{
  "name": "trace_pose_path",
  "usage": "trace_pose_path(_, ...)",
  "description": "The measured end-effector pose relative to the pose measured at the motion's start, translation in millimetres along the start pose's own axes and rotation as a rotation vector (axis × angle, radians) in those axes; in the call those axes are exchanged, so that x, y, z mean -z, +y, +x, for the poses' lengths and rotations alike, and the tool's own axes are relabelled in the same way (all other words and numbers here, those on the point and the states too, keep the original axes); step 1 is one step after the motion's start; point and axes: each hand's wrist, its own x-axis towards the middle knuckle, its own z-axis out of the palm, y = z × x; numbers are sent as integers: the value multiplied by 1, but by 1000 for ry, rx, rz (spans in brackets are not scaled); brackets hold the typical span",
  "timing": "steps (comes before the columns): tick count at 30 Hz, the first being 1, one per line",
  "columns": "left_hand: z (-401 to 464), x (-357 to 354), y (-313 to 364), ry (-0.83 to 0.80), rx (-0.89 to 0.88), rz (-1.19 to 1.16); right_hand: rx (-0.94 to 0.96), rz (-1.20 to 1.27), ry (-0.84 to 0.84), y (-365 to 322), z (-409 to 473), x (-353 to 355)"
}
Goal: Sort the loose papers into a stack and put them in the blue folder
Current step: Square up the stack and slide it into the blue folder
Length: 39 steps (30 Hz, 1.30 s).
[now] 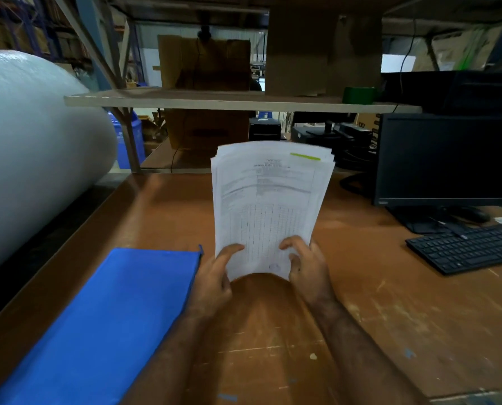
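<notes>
A stack of white printed papers (268, 200) with a green highlighter mark near the top stands upright above the brown table (390, 302), its top edges slightly uneven. My left hand (217, 276) grips its lower left corner and my right hand (305, 264) grips its lower right corner, thumbs on the front sheet. The blue folder (106, 323) lies flat and closed on the table to the left of my left forearm.
A big roll of bubble wrap (30, 147) fills the left side. A black monitor (448, 159) and black keyboard (472, 247) stand at the right. A wooden shelf (214, 100) with cardboard boxes and a green tape roll (358, 95) crosses overhead behind the papers.
</notes>
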Motion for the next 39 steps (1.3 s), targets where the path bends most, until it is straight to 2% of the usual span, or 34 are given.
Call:
trace_pose_path(7,3,-4,-1,-56,39,1,-29,1,-51,3,-4,-5)
trace_pose_path(11,13,-3,-6,-64,33,12,-16,1,19,5,-1,-4)
trace_pose_path(22,-7,-5,-2,-165,75,-24,-33,-31,-6,11,-9,-2)
trace_pose_path(24,-5,1,-2,-121,25,-87,-20,-29,1,14,-8,-2)
trace_pose_path(26,5,12,5,47,6,-220,-4,-1,28,14,-3,2)
trace_pose_path(28,20,23,19,217,67,-383,6,38,88,14,5,6)
trace_pose_path(30,36,32,36,297,136,-467,-97,168,129,4,13,9)
trace_pose_path(33,51,34,46,240,212,-519,-293,315,208,-2,21,9)
trace_pose_path(35,53,30,51,177,270,-585,-390,315,186,-1,26,7)
trace_pose_path(39,58,27,69,198,273,-679,-409,245,155,-1,37,3)
